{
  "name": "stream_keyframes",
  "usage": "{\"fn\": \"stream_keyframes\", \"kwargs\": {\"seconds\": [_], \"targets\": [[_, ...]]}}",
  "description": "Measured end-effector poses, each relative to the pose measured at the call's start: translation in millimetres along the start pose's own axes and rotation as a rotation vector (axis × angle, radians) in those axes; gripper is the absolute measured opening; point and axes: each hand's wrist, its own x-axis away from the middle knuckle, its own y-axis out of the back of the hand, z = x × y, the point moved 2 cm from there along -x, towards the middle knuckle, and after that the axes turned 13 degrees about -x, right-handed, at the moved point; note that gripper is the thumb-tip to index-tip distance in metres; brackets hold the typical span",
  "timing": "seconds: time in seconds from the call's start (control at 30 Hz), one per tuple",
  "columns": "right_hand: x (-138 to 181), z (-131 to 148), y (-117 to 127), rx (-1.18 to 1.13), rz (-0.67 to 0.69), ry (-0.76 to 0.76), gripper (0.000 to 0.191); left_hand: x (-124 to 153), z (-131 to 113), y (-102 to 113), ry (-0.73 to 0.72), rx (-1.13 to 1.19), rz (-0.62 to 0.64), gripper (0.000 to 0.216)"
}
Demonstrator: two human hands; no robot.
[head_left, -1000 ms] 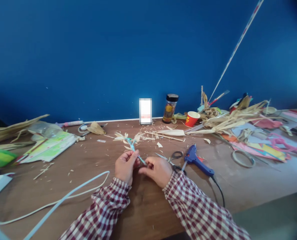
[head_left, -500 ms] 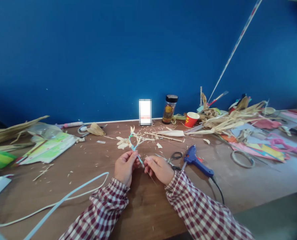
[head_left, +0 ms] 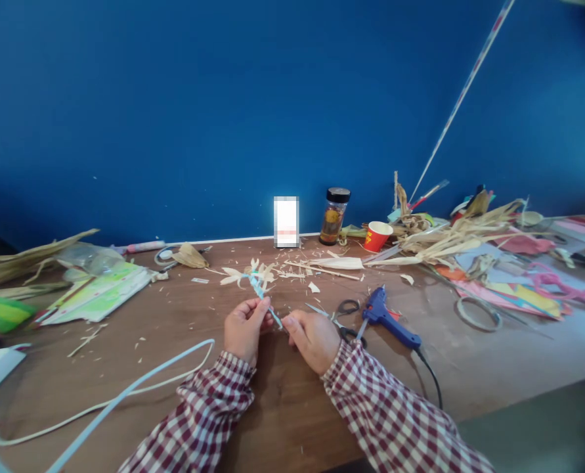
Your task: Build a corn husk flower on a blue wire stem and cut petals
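Between the thumb and fingers of my left hand (head_left: 243,332) is the stem of a craft flower (head_left: 234,276), whose pale petals look like dried husk. Light blue wrapping (head_left: 275,316) covers the stem, which slants down to the right. My right hand (head_left: 316,338) pinches the stem's lower end, its fingers closed; the very tip is hidden in them. Black-handled scissors (head_left: 348,307) lie just beyond my right hand, partly covered by it. A blue glue gun (head_left: 383,312) rests to their right.
Husk scraps litter the wooden table (head_left: 174,341). Along the blue wall stand a dark-lidded jar (head_left: 333,217) and a red paper cup (head_left: 378,236). Dried husks (head_left: 450,240) and coloured paper pile up at right. A white cable (head_left: 125,392) loops at left; a tape roll (head_left: 478,314) lies right.
The flower head has turned and tipped toward the left and lower. My right hand has shifted slightly, and the thin wire seen below it is no longer visible.
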Motion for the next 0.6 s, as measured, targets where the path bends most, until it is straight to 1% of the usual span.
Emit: {"fn": "stream_keyframes", "kwargs": {"seconds": [0.17,0.2,0.27,0.33,0.37,0.43,0.5,0.6], "targets": [[-3,3,-12,0.302,-0.003,0.002,0.034,4,1,-6,0.016,-0.011,0.010,0.034],[-3,3,-13,0.336,0.005,-0.008,0.033,5,1,-6,0.012,-0.018,0.003,0.033],[-3,2,-12,0.318,0.021,-0.023,0.034,4,2,-6,0.009,-0.023,-0.010,0.033],[-2,0,-8,0.215,0.016,-0.031,0.033,3,2,-3,0.012,-0.013,-0.035,0.032],[-1,-1,-6,0.149,0.005,-0.033,0.035,2,1,-2,0.010,-0.007,-0.047,0.032],[0,-4,-3,0.016,-0.028,-0.036,0.046,0,0,1,-0.004,-0.002,-0.065,0.031],[-1,-7,-3,-0.139,-0.037,-0.065,0.046,0,-2,2,-0.022,0.002,-0.062,0.032],[-5,-11,-11,-0.412,0.054,-0.123,0.049,1,-2,0,-0.034,0.004,-0.020,0.034]]}}
